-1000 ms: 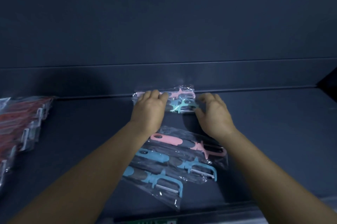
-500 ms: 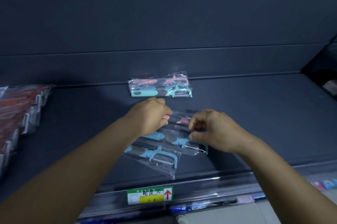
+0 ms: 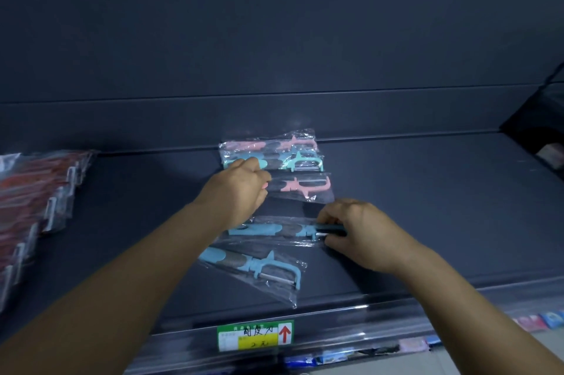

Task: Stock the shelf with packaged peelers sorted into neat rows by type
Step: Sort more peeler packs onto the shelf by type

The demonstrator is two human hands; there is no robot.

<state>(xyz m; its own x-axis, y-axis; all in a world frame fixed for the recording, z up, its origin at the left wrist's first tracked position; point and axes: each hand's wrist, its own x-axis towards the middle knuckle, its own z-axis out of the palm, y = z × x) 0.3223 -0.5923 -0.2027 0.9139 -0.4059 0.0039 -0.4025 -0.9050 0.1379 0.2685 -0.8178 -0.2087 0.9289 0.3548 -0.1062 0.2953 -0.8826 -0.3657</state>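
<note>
Pinching, apparently: right fingers [image 3: 328, 223] around blue peeler's [image 3: 268, 229] head.

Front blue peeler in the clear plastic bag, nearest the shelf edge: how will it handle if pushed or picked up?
The blue peeler in its clear plastic bag probably slides easily: glossy film on the smooth dark shelf. The loose film corner past the blade looks floppy, so pinching there would likely let the peeler dangle; the handle looks stiffer. It lies flat, so rolling seems unlikely.

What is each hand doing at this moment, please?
Left hand: closed on the handle end of the pink peeler pack.
Right hand: closed on the head end of a blue peeler pack.
</note>
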